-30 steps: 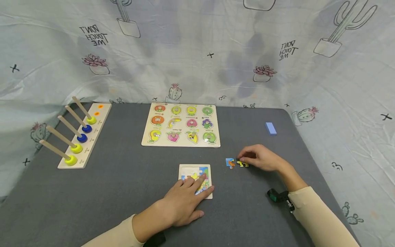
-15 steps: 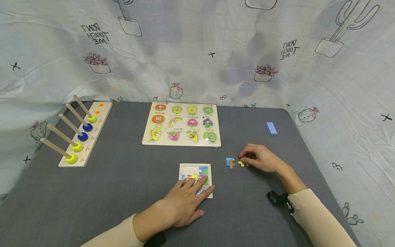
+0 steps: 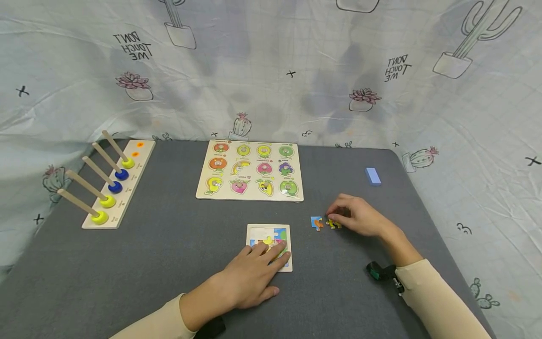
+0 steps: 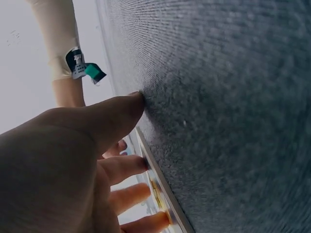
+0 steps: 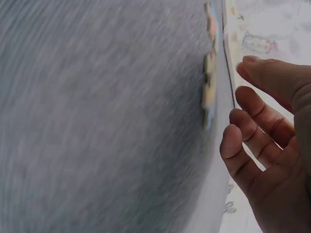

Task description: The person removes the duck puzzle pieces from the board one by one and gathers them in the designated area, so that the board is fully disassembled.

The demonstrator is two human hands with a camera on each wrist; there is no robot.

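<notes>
My left hand (image 3: 250, 278) lies with outstretched fingers over the small framed jigsaw puzzle (image 3: 255, 228), hiding much of its picture. In the left wrist view the fingertips touch the puzzle and the thumb rests on the table. My right hand (image 3: 357, 216) hovers just above the yellow puzzle piece (image 3: 333, 224), which lies flat on the table. Nothing sits between its thumb and bent fingers (image 5: 232, 141) in the right wrist view; a gap parts them from the piece. A blue and orange puzzle piece (image 3: 316, 222) lies just left of the yellow one.
Behind the small puzzle lies a wooden fruit peg puzzle (image 3: 250, 197). A wooden board with pegs (image 3: 112, 220) and yellow and blue rings stands at the left. A blue block (image 3: 373, 176) lies at the back right. A printed curtain borders the grey table (image 3: 169, 263).
My right hand has risen slightly off the yellow puzzle piece, which shows more fully. My left hand's fingers have shifted a little on the puzzle.
</notes>
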